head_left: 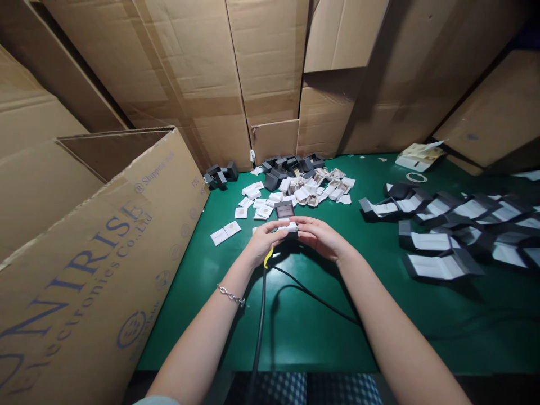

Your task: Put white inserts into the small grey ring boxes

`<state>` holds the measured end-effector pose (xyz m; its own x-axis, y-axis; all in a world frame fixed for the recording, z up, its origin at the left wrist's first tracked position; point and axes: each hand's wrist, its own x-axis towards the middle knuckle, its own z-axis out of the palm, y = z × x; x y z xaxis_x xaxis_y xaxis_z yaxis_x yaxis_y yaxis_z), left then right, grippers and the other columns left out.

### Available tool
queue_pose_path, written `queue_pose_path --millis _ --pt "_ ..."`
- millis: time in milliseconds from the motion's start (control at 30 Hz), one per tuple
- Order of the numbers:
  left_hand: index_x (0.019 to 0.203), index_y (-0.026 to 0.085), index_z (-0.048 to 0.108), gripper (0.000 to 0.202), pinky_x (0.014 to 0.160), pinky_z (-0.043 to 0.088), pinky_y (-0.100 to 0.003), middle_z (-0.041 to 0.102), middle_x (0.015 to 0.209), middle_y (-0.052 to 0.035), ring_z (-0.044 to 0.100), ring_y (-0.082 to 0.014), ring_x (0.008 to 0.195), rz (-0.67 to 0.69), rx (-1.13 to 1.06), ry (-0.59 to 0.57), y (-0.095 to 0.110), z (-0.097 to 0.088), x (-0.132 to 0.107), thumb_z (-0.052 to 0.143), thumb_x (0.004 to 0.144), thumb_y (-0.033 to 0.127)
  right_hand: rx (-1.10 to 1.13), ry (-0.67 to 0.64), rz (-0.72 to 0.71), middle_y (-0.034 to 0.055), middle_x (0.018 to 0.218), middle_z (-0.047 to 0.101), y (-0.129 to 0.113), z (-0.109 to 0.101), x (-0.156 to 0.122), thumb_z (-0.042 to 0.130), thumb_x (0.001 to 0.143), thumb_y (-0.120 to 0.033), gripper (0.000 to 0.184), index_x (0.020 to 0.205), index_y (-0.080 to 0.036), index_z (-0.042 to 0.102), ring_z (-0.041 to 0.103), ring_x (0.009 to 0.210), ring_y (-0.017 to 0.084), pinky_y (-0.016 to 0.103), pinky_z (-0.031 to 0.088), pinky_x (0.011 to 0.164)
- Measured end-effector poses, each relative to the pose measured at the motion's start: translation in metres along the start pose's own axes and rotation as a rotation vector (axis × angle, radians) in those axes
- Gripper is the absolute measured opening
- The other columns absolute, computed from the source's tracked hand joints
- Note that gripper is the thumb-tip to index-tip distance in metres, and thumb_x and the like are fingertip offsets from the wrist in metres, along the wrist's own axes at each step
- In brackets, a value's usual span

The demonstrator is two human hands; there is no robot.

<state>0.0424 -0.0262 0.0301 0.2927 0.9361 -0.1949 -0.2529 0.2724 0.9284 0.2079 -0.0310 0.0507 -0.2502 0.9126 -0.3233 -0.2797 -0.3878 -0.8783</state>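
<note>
Between my hands is a small dark hinged box [285, 210], its lid raised and something white in its base. My left hand [262, 241] closes on the box from the left, fingertips at the white part. From the other side my right hand [321, 236] grips it, with the fingers along the top edge. Just beyond lies a pile of small white inserts [310, 188], and to the left are two flat white cards [225, 232]. A black cable [262, 315] with a yellow tag [269, 256] hangs by my left wrist.
A large printed carton [139, 247] stands at the left. Dark boxes [291, 166] are heaped behind the inserts. Several opened dark boxes with white linings [441, 265] spread over the right of the green table [320, 343]. Cardboard [274, 67] walls the back. A white ring [416, 177] lies at the back right.
</note>
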Motion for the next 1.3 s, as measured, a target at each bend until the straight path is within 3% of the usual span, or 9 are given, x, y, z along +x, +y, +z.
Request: queue_pose_path --millis 267,500,600,700,833,967,1067,1300 --pt "0.093 0.017 0.069 0.042 0.075 0.046 -0.029 0.067 0.086 -0.0053 0.060 -0.0155 0.080 0.028 0.049 -0.004 -0.004 -0.001 0.002 0.077 0.056 0.035 -0.014 -0.006 -0.024 -0.0002 0.091 0.067 0.004 -0.002 0.002 0.073 0.059 -0.020 0.027 0.086 -0.022 0.069 0.059 0.077 0.009 0.020 0.045 0.073" --pt "0.092 0.016 0.069 0.041 0.082 0.045 -0.030 0.067 0.093 -0.0061 0.060 -0.0152 0.083 0.007 0.011 -0.020 -0.004 -0.001 0.001 0.078 0.056 0.034 -0.064 0.022 -0.042 -0.0004 0.089 0.065 0.005 -0.005 0.003 0.077 0.053 -0.025 0.033 0.085 -0.022 0.066 0.060 0.075 0.010 0.024 0.046 0.070" --pt "0.092 0.016 0.068 0.039 0.077 0.045 -0.028 0.066 0.088 -0.0041 0.059 -0.0123 0.075 0.093 0.078 0.053 -0.004 -0.001 0.001 0.076 0.059 0.035 -0.224 0.158 -0.202 0.0017 0.093 0.065 0.008 -0.001 0.004 0.074 0.056 -0.029 0.034 0.088 -0.021 0.065 0.061 0.074 0.013 0.029 0.049 0.071" --pt "0.088 0.016 0.068 0.034 0.071 0.045 -0.025 0.063 0.093 -0.0039 0.058 -0.0105 0.071 0.232 0.177 0.174 -0.005 0.001 0.002 0.075 0.060 0.033 -0.503 0.325 -0.464 0.0042 0.091 0.067 0.011 0.007 0.003 0.069 0.063 -0.031 0.021 0.080 -0.019 0.067 0.062 0.073 0.016 0.031 0.050 0.072" --pt "0.080 0.014 0.067 0.027 0.075 0.047 -0.025 0.056 0.106 -0.0074 0.059 -0.0140 0.085 0.399 0.272 0.280 -0.007 0.005 0.004 0.074 0.059 0.029 -0.685 0.361 -0.658 0.0045 0.083 0.068 0.014 0.015 -0.001 0.062 0.070 -0.029 0.013 0.075 -0.020 0.071 0.062 0.074 0.016 0.029 0.049 0.071" --pt "0.078 0.013 0.067 0.026 0.083 0.049 -0.027 0.046 0.121 -0.0102 0.056 -0.0192 0.103 0.479 0.261 0.269 -0.009 0.008 0.004 0.074 0.058 0.029 -0.682 0.427 -0.619 0.0041 0.077 0.070 0.014 0.017 -0.003 0.062 0.071 -0.032 0.017 0.074 -0.019 0.072 0.061 0.069 0.016 0.027 0.047 0.067" --pt "0.079 0.014 0.068 0.025 0.082 0.051 -0.027 0.044 0.124 -0.0102 0.057 -0.0202 0.103 0.492 0.282 0.272 -0.011 0.009 0.003 0.074 0.060 0.029 -0.636 0.468 -0.553 0.0042 0.075 0.070 0.014 0.016 -0.001 0.063 0.069 -0.035 0.019 0.072 -0.018 0.072 0.060 0.066 0.016 0.028 0.046 0.066" --pt "0.082 0.016 0.069 0.022 0.081 0.053 -0.026 0.043 0.126 -0.0097 0.056 -0.0213 0.106 0.508 0.364 0.285 -0.018 0.006 0.004 0.072 0.064 0.028 -0.437 0.393 -0.391 0.0026 0.062 0.066 0.017 0.012 0.007 0.066 0.064 -0.040 0.027 0.072 -0.014 0.072 0.053 0.056 0.012 0.025 0.038 0.054"
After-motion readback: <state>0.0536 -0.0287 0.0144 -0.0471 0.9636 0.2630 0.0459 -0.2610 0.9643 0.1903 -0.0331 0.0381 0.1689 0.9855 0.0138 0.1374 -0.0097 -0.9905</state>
